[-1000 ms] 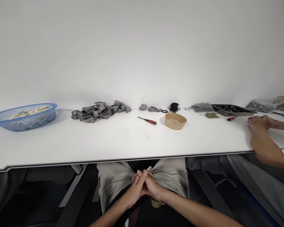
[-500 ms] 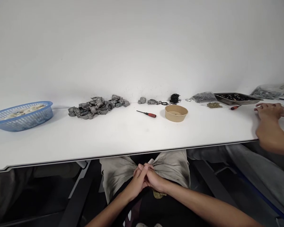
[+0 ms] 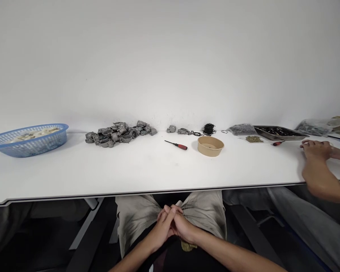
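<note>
My left hand and my right hand are clasped in my lap, below the table's front edge. Their fingers are interlaced and closed, and no object shows between them. On the white table beyond them lies a screwdriver with a red and black handle, its shaft pointing left. Just right of it stands a round tan bowl with a few tiny bits at the bottom. Behind these are two grey cast parts, loose black rings and a stack of black rings.
To the left are a heap of grey parts and a blue basket of whitish pieces. On the right lie brass pieces, a bag of dark parts, a metal tray, another screwdriver and a co-worker's hands.
The camera view has tilted slightly upward, so the table sits lower in the picture. My hands stay clasped, and the things on the table lie where they were.
</note>
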The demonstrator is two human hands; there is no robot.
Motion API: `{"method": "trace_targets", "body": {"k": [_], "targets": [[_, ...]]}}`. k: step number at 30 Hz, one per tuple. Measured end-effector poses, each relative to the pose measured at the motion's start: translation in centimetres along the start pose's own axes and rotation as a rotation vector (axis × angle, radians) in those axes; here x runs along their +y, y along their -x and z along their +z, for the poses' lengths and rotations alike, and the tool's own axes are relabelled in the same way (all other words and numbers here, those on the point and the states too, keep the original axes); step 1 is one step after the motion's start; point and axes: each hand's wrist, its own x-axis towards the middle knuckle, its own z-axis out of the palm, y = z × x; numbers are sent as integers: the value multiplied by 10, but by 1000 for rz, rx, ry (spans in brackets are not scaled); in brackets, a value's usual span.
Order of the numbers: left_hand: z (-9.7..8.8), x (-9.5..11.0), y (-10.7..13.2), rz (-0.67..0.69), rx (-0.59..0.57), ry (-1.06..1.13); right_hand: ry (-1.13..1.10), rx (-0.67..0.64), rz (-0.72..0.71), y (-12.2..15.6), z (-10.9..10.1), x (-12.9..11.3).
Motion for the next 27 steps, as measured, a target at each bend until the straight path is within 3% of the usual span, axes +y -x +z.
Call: {"method": "trace_targets", "body": {"k": [27], "targets": [[2,0,1,19,0,22,23,3,-29,9,8,-8]]}}
